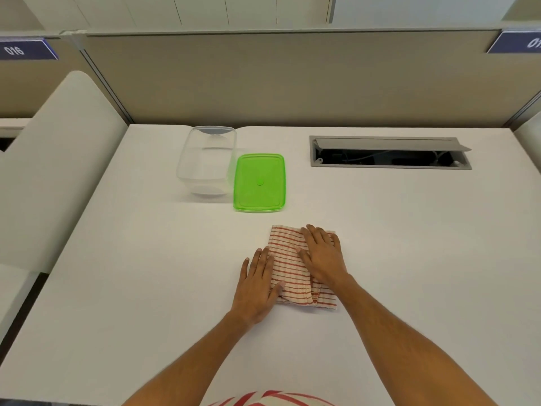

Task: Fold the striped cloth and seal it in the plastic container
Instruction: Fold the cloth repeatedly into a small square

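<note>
Near edge: left hand [257, 285] flat, fingers straight, on left edge of folded striped cloth [288, 273]; right hand [322, 256] flat on top. Farther left: clear container [205, 162] open, green lid [259, 182] beside it, on table [146, 288].

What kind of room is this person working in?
Most likely an open-plan office. The white desk is fenced by a beige partition panel, has a cable hatch set into its top, and numbered blue signs mark the neighbouring bays.
</note>
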